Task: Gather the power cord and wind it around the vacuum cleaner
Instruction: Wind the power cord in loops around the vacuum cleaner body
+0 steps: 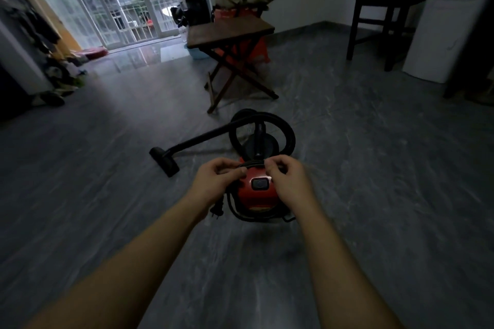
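A: What fills the view, biggest thing first?

B: The grey floor (347,195); then the folding table (230,31) at 12 o'clock and a dark chair (385,8) at 2 o'clock; then the red vacuum cleaner (258,195) near centre, its hose (290,139) looped at its far end and its floor nozzle (164,163) out at 10 o'clock

A: And the power cord?

B: The power cord (252,164) already lies in turns around the red body; the plug (216,212) hangs at 7 o'clock of the machine, under the wrist

A: The hands?

B: The left hand (216,180) pinches the cord at the body's 10 o'clock edge; the right hand (287,179) nips the same strand at 2 o'clock, fingers closed narrow on it

A: So which step?

B: The last of the winding, I'd judge; little slack shows; the next move calls for seating this strand snugly and tucking the plug end under a turn so nothing springs loose
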### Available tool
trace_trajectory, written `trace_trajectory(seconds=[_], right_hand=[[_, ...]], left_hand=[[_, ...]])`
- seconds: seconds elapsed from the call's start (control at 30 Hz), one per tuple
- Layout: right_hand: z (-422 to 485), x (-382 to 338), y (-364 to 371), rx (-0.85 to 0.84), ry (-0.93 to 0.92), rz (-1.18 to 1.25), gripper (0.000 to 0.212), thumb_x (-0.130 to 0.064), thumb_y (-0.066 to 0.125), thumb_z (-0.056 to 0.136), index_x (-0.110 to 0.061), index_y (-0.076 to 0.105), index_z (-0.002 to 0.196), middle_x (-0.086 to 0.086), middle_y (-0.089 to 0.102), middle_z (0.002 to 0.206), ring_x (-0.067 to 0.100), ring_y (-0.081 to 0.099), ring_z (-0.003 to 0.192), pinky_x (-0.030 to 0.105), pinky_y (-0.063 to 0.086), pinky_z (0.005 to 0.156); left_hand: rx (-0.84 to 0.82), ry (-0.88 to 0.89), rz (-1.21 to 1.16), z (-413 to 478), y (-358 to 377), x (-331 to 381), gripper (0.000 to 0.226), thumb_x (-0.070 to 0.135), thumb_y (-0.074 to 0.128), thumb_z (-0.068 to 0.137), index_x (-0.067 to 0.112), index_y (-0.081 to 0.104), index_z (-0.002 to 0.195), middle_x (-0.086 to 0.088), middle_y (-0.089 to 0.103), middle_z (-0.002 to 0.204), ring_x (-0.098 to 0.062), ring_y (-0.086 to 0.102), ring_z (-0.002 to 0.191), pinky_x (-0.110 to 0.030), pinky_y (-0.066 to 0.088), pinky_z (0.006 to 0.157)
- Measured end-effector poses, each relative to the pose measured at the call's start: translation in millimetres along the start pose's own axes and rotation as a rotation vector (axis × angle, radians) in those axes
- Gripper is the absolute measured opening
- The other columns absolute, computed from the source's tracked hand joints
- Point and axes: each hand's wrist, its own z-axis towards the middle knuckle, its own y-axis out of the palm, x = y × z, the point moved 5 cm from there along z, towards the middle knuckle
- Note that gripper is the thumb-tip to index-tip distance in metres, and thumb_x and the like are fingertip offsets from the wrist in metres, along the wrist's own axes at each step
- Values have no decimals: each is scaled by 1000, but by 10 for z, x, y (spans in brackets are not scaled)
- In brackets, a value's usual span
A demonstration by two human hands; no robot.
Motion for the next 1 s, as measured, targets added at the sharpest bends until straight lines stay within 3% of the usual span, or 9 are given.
trace_trajectory(seconds=[0.17, 0.3, 0.37, 0.5, 0.67, 0.8, 0.93, 1.0], right_hand=[[25, 71, -111, 98, 59, -13, 26, -39, 57, 96, -16, 69, 92, 1, 69, 90, 15, 64, 83, 25, 44, 64], [23, 193, -1, 55, 52, -36, 16, -27, 60, 95, -15, 69, 93, 1, 69, 90, 13, 63, 83, 22, 44, 66], [18, 257, 69, -7, 41, -61, 9, -20, 61, 95, -14, 69, 96, -1, 67, 91, 10, 61, 84, 19, 44, 68], [-37, 460, 199, -65, 84, -135, 15, -19, 62, 94, -9, 69, 104, -3, 64, 88, 9, 60, 83, 24, 50, 73], [39, 672, 356, -146, 102, -264, 14, -23, 64, 94, -11, 68, 89, 0, 64, 74, 10, 60, 68, 23, 50, 63], [190, 827, 463, -206, 93, -439, 18, -21, 67, 92, -2, 68, 94, 6, 60, 77, 8, 54, 66, 21, 46, 63], [274, 954, 562, -222, 61, -532, 19, -18, 69, 90, -3, 66, 101, 2, 58, 81, 8, 53, 70, 21, 45, 66], [322, 1022, 569, -231, 81, -564, 20, -18, 69, 90, -2, 66, 102, 3, 60, 82, 11, 55, 72, 28, 48, 71]], left_hand=[[-147, -34, 187, 212, 94, 161, 22, 25, 79, 80, 11, 72, 95, -10, 76, 88, -21, 72, 79, -37, 59, 79], [-203, -55, 247, 285, 48, -15, 17, 20, 75, 84, 11, 69, 96, -5, 73, 85, -14, 70, 76, -24, 59, 69], [-224, -58, 265, 302, 7, -191, 15, 18, 74, 85, 12, 67, 97, -4, 69, 84, -14, 68, 77, -24, 57, 68], [-306, -44, 323, 384, -65, -477, 17, 21, 74, 85, 14, 65, 99, -3, 69, 84, -13, 69, 76, -22, 55, 63], [-372, 2, 416, 590, -156, -751, 19, 26, 75, 85, 10, 70, 94, -3, 72, 80, -8, 68, 68, -18, 54, 61], [-410, -31, 411, 821, -141, -1120, 21, 18, 80, 80, 7, 72, 95, -5, 73, 82, -14, 69, 73, -28, 59, 73], [-436, 6, 483, 972, -133, -1328, 23, 13, 81, 77, 9, 71, 97, 0, 66, 76, -11, 63, 68, -21, 51, 63], [-445, 44, 519, 1030, -103, -1390, 24, 14, 81, 76, 8, 71, 97, -1, 64, 77, -13, 61, 70, -20, 50, 62]])
